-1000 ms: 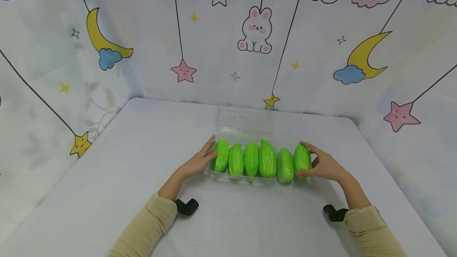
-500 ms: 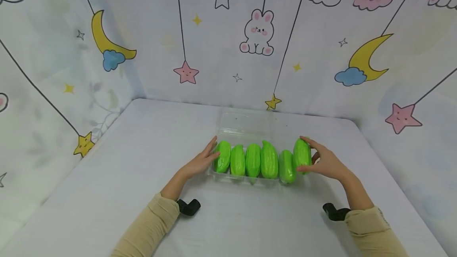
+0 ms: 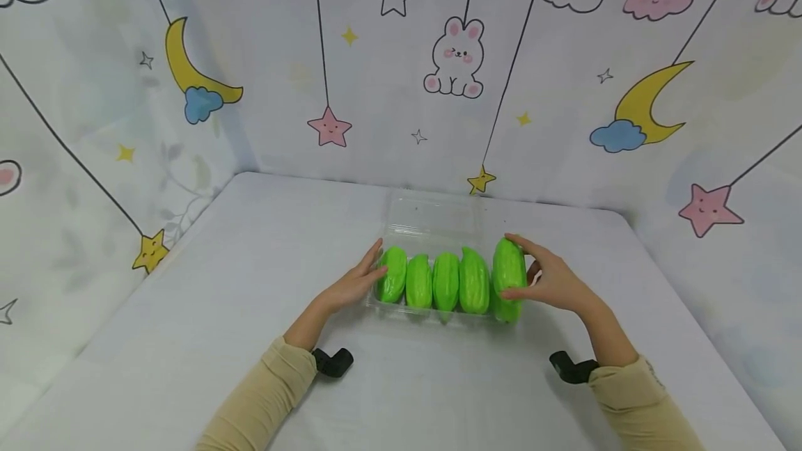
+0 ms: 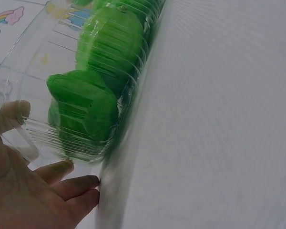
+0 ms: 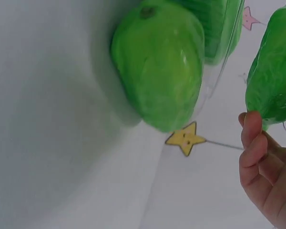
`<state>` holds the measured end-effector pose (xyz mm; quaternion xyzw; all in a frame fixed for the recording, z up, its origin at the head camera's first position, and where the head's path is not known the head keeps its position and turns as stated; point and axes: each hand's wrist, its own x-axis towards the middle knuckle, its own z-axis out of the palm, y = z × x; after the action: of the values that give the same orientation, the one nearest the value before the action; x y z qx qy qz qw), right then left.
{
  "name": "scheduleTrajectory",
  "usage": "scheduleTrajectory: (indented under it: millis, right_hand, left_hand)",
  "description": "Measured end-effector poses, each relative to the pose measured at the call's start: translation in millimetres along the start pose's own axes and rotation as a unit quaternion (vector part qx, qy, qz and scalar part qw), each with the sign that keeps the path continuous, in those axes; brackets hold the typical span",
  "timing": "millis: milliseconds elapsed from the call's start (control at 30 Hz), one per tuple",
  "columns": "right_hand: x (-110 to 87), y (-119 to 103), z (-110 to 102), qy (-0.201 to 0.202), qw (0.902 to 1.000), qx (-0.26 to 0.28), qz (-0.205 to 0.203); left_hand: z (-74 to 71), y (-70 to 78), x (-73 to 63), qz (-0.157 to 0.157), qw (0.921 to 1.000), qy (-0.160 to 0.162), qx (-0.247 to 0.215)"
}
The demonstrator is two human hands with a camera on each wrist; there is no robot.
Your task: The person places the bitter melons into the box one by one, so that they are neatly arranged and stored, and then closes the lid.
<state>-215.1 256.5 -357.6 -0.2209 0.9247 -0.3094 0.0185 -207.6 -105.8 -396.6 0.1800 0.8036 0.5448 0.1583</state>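
My right hand (image 3: 551,280) pinches a long, bright green fruit (image 3: 509,266) between thumb and fingers, holding it upright and raised. In the right wrist view the held fruit (image 5: 274,64) is clear of the table. Beneath it another green fruit (image 5: 159,67) lies on the table, against the right end of a clear plastic box (image 3: 432,213). Several similar green fruits (image 3: 446,280) stand in a row inside that box, whose lid lies back. My left hand (image 3: 351,287) touches the box's left end with fairly straight fingers; in the left wrist view its fingertips (image 4: 88,183) are right by the ribbed wall.
A white-covered table (image 3: 301,228) carries everything. A patterned cloth wall (image 3: 376,89) rises behind it and at both sides. A black wrist device (image 3: 333,362) sits at the left cuff, and another black device (image 3: 571,367) at the right cuff.
My right hand has lifted its green fruit off the table and carried it left, over the fruit beside the box. My left hand stays at the box's left end.
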Motion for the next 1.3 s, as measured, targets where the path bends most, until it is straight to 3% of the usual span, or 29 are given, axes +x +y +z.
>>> scheduleTrajectory:
  millis: [300,533,600,1067,1300]
  right_hand:
    - [14.3,-17.9,13.5,-0.009,0.9998,0.001,-0.016]
    - [23.3,-31.0,24.9,-0.016,0.9994,0.012,-0.030]
    - [25.8,-34.4,29.7,-0.021,0.9990,0.015,-0.035]
    - [44.6,-51.5,51.6,-0.034,0.9992,0.017,-0.009]
    - [52.7,-60.1,60.0,-0.034,0.9992,-0.003,-0.023]
  left_hand:
    - [0.0,-0.8,1.0,0.003,1.0000,0.001,-0.005]
    - [1.1,-30.7,16.4,0.001,0.9999,0.013,-0.005]
    - [2.0,-33.5,17.7,0.003,0.9998,0.018,-0.004]
    - [2.9,-32.3,17.2,0.007,0.9998,0.018,-0.008]
    - [2.6,-32.6,17.5,0.007,0.9998,0.016,-0.006]
